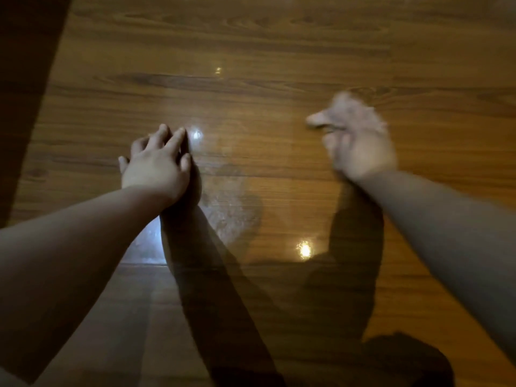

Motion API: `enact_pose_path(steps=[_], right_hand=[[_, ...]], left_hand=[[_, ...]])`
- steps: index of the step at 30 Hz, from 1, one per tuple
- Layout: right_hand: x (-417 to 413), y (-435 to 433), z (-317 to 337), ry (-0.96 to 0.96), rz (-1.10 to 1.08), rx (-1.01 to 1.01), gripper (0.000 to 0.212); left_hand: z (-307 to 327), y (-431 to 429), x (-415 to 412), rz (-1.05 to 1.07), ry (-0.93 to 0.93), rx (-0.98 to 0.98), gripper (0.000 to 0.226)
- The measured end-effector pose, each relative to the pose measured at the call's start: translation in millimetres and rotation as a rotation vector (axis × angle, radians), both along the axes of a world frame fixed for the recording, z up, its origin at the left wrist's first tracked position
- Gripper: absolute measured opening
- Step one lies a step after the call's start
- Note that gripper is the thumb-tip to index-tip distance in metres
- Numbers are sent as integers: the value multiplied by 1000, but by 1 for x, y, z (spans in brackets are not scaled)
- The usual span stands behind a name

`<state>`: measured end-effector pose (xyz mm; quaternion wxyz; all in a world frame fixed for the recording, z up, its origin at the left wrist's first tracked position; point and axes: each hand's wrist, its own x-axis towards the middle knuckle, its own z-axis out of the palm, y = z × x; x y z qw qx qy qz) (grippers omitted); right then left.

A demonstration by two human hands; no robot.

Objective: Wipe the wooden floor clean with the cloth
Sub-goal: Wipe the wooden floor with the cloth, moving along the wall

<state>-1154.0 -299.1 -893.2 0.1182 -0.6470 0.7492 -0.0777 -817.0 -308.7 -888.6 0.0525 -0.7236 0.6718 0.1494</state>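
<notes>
In the head view, the wiping step itself seemed to be in hand. The right hand (360,146) lay over the pale cloth (343,110) out on the right side of the wooden floor (279,51), and both were smeared by blur, which suggested a stroke under way. The cloth showed bunched at and beyond the fingers, with a tail poking out to the left. The blur made it impossible to tell whether the fingers were curled round the cloth or only pressing it down. The right forearm reached in from the lower right, stretched long and low over the boards. The left hand (156,160) held nothing: its fingers were straight and slightly spread, pointing away from the person, and it appeared to rest on the floor as a brace, with its shadow close beneath it. The two hands were well apart. Between them, nearer the left hand, lay a dull, streaky patch (231,202), and bright light reflections (304,250) glinted on the glossy boards. By that patch, the job looked only partly done. The next move would call for drawing the cloth leftward across the patch under steady downward pressure, with the left hand keeping the body's weight. A dark strip (25,79) ran down the left edge; what it was could not be made out.
</notes>
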Motion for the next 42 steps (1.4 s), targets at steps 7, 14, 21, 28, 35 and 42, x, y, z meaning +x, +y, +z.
enact_pose_path(steps=[7, 14, 21, 28, 35, 42], right_hand=[[10, -37, -1, -12, -365, 212, 66], [162, -15, -3, -145, 462, 211, 64], [28, -45, 2, -29, -197, 145, 62], [127, -38, 22, -50, 49, 177, 40], [185, 134, 0, -155, 1169, 213, 52], [97, 19, 3, -30, 340, 43, 58]], left_hand=[[9, -4, -5, 28, 29, 44, 51], [12, 4, 7, -31, 55, -24, 53], [3, 22, 31, -60, 91, -68, 53], [14, 20, 39, -137, 188, -63, 50], [13, 58, 62, -238, 216, -238, 46], [-3, 76, 64, -240, 120, -133, 48]])
